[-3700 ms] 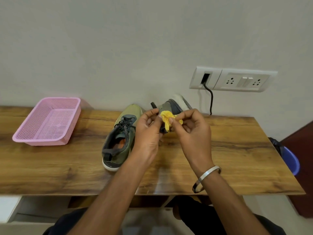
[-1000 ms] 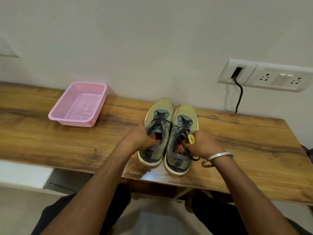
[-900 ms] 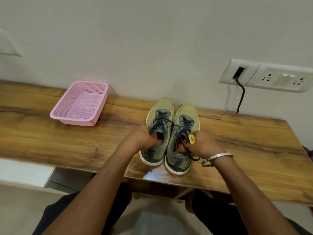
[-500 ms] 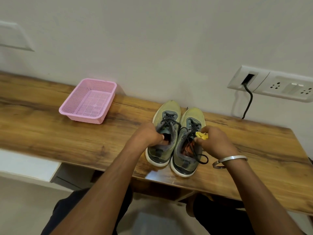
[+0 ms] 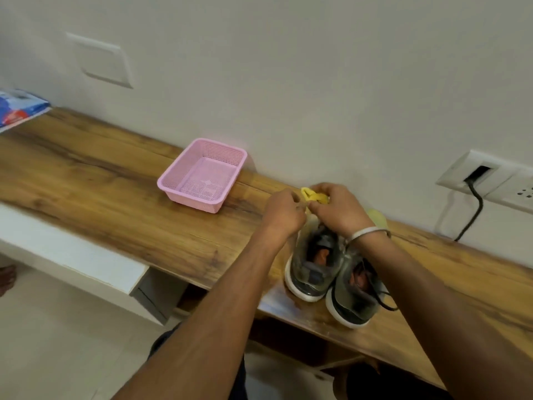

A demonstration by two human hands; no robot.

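Two olive-green sneakers stand side by side on the wooden shelf (image 5: 115,197), the left shoe (image 5: 313,264) and the right shoe (image 5: 353,295), heels toward me. Above their toes both hands meet around a small crumpled yellow cloth (image 5: 313,195). My left hand (image 5: 284,215) pinches its left end with curled fingers. My right hand (image 5: 337,209), with a metal bangle on the wrist, grips the rest of it. The shoes' toes are mostly hidden behind my hands.
An empty pink mesh basket (image 5: 173,183) sits on the shelf to the left of my hands, by the wall. A blue and white packet (image 5: 17,111) lies at the far left end. A wall socket (image 5: 487,177) with a black cable is at right.
Both hands have left the shoes and risen above the toes, now sharing the yellow cloth that the right hand held alone. The view has swung left.
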